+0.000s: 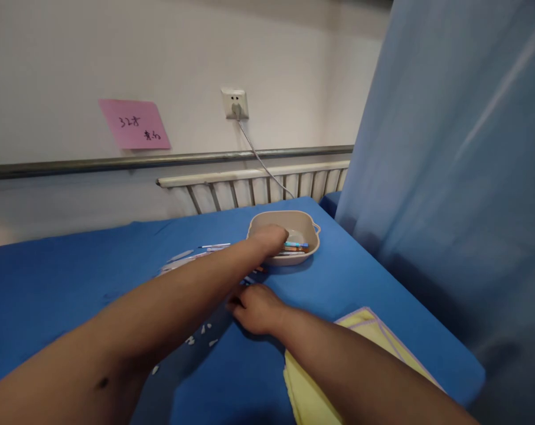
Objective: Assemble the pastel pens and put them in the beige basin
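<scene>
My left hand (271, 241) reaches into a beige basin (315, 247), its fingers curled closed. A light-blue pen-like stick (296, 244) shows right beside those fingers; I cannot tell whether it is gripped or just lies in the basin. Orange and pale sticks (289, 254) lie below it. My right hand (256, 308) is just in front of the basin, low over the blue sheet, with fingers curled in. Whatever those fingers hold is hidden. Several thin, pale pen-like sticks (181, 260) are spread on the sheet, partly covered by my left forearm.
A folded yellow cloth (360, 330) lies under my right forearm. Several small white pieces (190, 340) are scattered on the blue sheet (236, 378). Behind stand a railing (232, 175) and a wall socket (235, 104) with a plugged-in cord. A blue curtain (449, 147) hangs at right.
</scene>
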Tool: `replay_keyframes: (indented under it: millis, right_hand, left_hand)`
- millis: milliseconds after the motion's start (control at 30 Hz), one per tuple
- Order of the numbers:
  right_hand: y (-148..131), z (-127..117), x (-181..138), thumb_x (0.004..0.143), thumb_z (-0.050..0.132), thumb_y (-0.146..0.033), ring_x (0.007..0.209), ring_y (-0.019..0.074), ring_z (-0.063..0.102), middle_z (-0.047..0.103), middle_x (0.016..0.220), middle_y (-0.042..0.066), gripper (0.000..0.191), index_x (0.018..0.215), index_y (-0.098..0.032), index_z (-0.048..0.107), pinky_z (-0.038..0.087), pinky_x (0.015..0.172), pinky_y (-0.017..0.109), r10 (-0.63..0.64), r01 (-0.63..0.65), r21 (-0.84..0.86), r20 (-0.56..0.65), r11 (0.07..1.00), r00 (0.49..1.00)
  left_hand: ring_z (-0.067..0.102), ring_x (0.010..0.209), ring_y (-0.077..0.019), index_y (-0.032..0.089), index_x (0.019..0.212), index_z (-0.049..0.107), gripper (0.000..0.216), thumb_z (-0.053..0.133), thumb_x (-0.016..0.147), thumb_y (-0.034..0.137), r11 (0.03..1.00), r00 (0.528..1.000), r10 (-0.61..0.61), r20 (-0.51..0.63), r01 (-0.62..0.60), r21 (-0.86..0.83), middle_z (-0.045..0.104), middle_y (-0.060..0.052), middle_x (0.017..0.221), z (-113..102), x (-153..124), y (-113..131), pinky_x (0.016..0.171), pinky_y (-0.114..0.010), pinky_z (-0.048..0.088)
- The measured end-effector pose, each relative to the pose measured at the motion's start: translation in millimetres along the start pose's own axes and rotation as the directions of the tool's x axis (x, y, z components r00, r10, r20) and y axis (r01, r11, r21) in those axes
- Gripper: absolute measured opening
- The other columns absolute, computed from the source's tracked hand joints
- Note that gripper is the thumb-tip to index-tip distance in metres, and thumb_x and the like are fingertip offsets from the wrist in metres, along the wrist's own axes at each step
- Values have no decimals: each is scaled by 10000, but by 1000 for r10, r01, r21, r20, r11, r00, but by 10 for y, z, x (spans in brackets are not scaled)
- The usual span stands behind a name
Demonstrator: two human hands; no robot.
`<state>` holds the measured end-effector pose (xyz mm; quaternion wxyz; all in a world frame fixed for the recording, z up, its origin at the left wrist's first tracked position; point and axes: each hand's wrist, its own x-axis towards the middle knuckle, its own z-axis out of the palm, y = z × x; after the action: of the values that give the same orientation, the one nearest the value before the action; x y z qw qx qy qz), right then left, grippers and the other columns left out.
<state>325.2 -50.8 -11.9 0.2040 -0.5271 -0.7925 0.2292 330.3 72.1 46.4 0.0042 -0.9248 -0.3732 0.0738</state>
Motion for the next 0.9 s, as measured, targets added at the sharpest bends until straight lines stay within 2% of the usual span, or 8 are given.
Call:
replay_keyframes:
  millis: [300, 433, 533, 600, 700, 800, 833, 900]
  right_hand:
    - [16, 7, 12, 881, 417, -375, 876, 219, 623, 686, 1034, 65, 317, 1062, -214, 622, 422, 698, 301, -2, 3, -40, 8, 999, 1000]
    - [50, 43, 18, 876, 433, -365, 859, 222, 627, 694, 1001, 70, 301, 1049, -205, 620, 415, 680, 296, -18, 17, -17, -9, 1000, 1000]
    - [88, 79, 20, 870, 462, -336, 882, 198, 626, 698, 995, 55, 250, 1002, -205, 629, 406, 696, 269, -36, 37, 41, -25, 998, 999]
    - [110, 103, 18, 863, 486, -323, 868, 182, 624, 701, 972, 50, 217, 966, -198, 631, 399, 690, 254, -33, 37, 78, -43, 996, 999]
    - [126, 135, 6, 854, 508, -306, 773, 155, 616, 702, 860, 25, 167, 905, -201, 627, 383, 629, 232, -21, 27, 137, -50, 990, 999]
    - [132, 159, -12, 847, 518, -277, 686, 124, 591, 682, 774, -2, 121, 863, -206, 614, 368, 589, 212, -32, 41, 196, -52, 980, 998]
    - [135, 169, -17, 844, 522, -271, 671, 121, 584, 675, 753, -6, 111, 846, -206, 612, 366, 584, 210, -29, 40, 204, -58, 978, 998]
    - [151, 195, -20, 836, 530, -260, 647, 118, 575, 661, 719, -8, 98, 818, -201, 606, 369, 575, 208, -23, 36, 230, -58, 973, 998]
  left_hand:
    - [637, 888, -302, 114, 908, 709, 216, 568, 757, 177, 1000, 1000, 17, -1, -17, 10, 691, -185, 950, 46, 22, 34, 755, -343, 460]
    - [642, 870, -296, 121, 882, 706, 196, 586, 756, 212, 1000, 998, 24, -65, -24, -1, 697, -169, 913, 47, 19, -9, 753, -341, 465]
    - [626, 923, -280, 151, 947, 686, 223, 552, 795, 245, 999, 987, 23, -160, -27, -23, 687, -143, 978, -16, -122, -74, 779, -335, 461]
    - [613, 948, -258, 172, 1000, 662, 252, 496, 842, 277, 999, 974, 15, -226, -26, -47, 676, -117, 1025, -63, -344, -161, 797, -323, 457]
    - [600, 969, -214, 184, 1058, 624, 285, 422, 893, 300, 996, 954, -13, -301, -13, -86, 670, -79, 1044, -37, -881, -392, 837, -294, 443]
    - [626, 866, -212, 193, 1022, 631, 285, 427, 889, 343, 966, 906, -134, -401, 29, -257, 692, -58, 972, 205, -1567, -726, 770, -297, 465]
    - [632, 826, -217, 198, 997, 639, 280, 443, 878, 358, 946, 894, -200, -402, 69, -317, 697, -53, 946, 327, -1797, -841, 740, -301, 470]
    - [638, 758, -229, 197, 958, 657, 269, 481, 849, 368, 883, 838, -370, -400, 184, -432, 708, -50, 892, 589, -2214, -1043, 682, -303, 471]
